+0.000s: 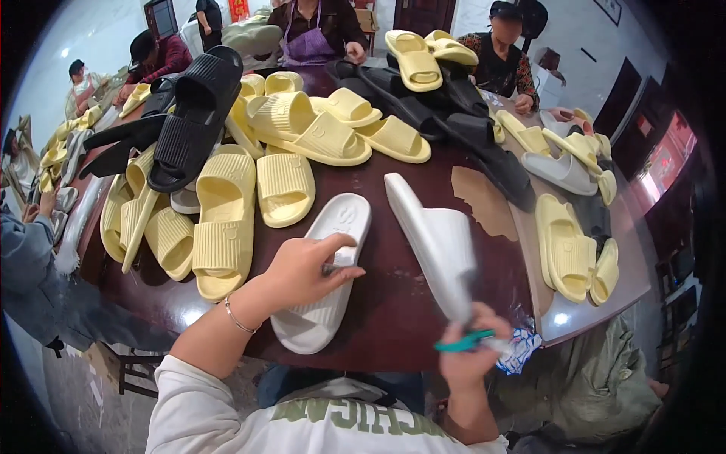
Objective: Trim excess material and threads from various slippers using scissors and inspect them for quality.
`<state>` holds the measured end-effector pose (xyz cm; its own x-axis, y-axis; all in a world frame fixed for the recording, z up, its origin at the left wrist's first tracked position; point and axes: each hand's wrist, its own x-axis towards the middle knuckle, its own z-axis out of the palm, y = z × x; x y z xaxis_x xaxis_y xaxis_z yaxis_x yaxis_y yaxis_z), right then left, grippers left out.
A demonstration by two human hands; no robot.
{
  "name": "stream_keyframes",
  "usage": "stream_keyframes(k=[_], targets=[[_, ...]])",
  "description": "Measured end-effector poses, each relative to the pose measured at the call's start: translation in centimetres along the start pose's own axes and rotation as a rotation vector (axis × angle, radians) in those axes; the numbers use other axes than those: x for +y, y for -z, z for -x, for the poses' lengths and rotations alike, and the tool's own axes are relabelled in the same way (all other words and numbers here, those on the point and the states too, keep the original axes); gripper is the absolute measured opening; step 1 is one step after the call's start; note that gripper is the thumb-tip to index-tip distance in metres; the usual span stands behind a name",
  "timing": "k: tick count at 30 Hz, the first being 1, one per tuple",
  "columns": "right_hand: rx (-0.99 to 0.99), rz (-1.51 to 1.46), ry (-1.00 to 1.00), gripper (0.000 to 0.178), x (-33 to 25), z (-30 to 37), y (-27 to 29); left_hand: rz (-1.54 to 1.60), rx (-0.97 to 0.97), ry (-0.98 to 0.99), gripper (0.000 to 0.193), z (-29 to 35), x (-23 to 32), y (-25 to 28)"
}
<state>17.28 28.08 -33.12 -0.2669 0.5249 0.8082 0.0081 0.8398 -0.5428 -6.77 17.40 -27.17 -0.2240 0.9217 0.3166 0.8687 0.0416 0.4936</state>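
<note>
A white slide slipper lies before me, sole down, its toe toward me. My left hand curls over its middle by the strap, thumb and forefinger across the footbed; its other fingers are partly hidden. A second white slipper stands tilted on its side to the right, its lower end blurred. At that end my right hand is closed around a small teal-handled tool. Motion smears the tool's working end, so its exact kind is unclear. Whether the right fingers also touch the slipper cannot be made out.
Yellow slippers and black slippers pile up at the left and back of the dark red table. More yellow slippers lie right. Brown paper and a crumpled blue-white wrapper lie nearby. Several people sit around.
</note>
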Motion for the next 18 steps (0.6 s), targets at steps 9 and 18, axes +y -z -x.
stream_keyframes(k=[9,18], targets=[[0.224,-0.427,-0.359,0.033,1.4,-1.4,6.6,-0.113,-0.421,-0.558,0.028,1.5,-0.7,4.3],[-0.003,-0.397,-0.312,0.028,3.9,-3.4,9.7,-0.177,-0.151,0.075,0.089,6.6,-2.8,4.0]])
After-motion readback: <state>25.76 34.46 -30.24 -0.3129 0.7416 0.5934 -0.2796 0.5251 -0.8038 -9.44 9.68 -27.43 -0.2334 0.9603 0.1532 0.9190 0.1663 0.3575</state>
